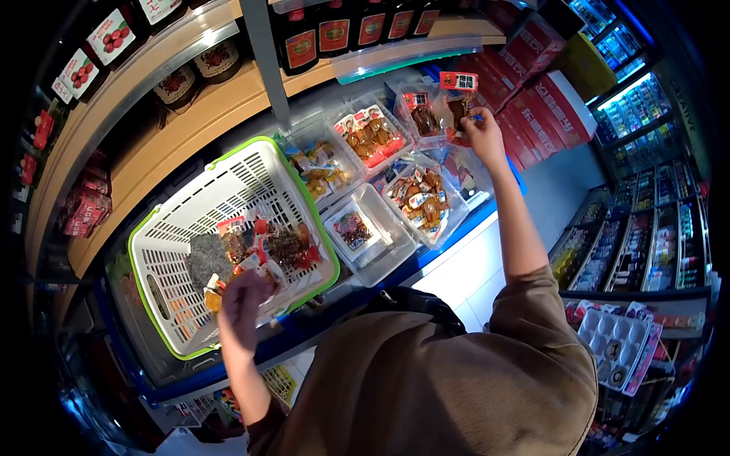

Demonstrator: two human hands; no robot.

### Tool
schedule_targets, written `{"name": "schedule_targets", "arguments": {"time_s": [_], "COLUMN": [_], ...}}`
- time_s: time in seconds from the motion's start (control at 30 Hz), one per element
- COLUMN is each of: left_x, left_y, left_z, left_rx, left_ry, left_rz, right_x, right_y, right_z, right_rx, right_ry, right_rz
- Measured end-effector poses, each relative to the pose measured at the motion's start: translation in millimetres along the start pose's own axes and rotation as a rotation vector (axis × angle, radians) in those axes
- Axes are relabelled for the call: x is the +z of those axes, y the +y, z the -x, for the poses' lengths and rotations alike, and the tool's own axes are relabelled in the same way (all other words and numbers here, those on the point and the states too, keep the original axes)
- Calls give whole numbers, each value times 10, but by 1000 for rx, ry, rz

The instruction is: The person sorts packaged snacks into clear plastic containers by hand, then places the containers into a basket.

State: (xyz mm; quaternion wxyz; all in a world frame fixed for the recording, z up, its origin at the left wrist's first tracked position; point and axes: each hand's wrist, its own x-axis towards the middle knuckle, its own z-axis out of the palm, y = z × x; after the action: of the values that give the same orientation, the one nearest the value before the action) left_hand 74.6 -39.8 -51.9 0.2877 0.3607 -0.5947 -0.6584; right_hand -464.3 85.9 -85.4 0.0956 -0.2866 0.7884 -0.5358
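A brown shirt [441, 387] is filling the near foreground. The right hand [480, 133] is pinching a red-topped packet [458, 105] in a narrow grip, thumb and fingers closing on its lower right side. The packet is being held upright at the far right end of the clear plastic bins [394, 247], just beside a bin where dark packets [424, 119] are lying. The left hand [243, 300] is hanging over the near side of a white basket [217, 186] with a green rim; it is blurring, and I cannot tell whether the fingers are holding anything. Red-and-brown packets [293, 247] are lying in the basket just beyond this hand, and a yellow packet [213, 299] is showing just to its left.

To the right of the basket, other bins are holding yellow packets [319, 166], red packets [371, 140] and brown packets [418, 199]. Basket and bins are resting on a blue-edged counter [456, 231]. Dark bottles [334, 36] with orange labels are standing on a wooden shelf [220, 110] at the far side. Red boxes [536, 125] are standing stacked at far right, and stocked shelves [639, 235] are lining the right side.
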Motion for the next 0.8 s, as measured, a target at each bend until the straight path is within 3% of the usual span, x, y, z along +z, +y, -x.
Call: {"name": "schedule_targets", "arguments": {"time_s": [0.17, 0.3, 0.43, 0.5, 0.53, 0.63, 0.67, 0.77, 0.8], "left_x": [-117, -108, -255, -383, -484, -581, -620, -936, -985], "left_y": [24, 52, 116, 109, 76, 50, 9, -563, -736], "left_z": [129, 190, 115, -14, -106, -541, -727, -1353, -1514], "left_rx": [-69, -90, -204, -252, -275, -337, -362, -471, -509], "left_ry": [325, 354, 394, 366, 301, 121, 56, -113, -154], "left_rz": [0, -78, -179, -233, -326, -594, -746, -1164, -1213], "right_x": [244, 610, 831, 840, 857, 941, 954, 893, 809], "right_y": [756, 1095, 1299, 1226, 1134, 881, 837, 526, 451], "right_z": [-864, -1032, -1095, -1054, -1046, -909, -961, -911, -811], "right_rx": [16, -127, -50, -117, -5, 82, 165, 188, 0], "right_ry": [-25, -67, -57, -180, -298, -329, -441, -487, -352], "right_rz": [287, 548, 559, 794, 924, 1248, 1294, 1306, 1268]}}
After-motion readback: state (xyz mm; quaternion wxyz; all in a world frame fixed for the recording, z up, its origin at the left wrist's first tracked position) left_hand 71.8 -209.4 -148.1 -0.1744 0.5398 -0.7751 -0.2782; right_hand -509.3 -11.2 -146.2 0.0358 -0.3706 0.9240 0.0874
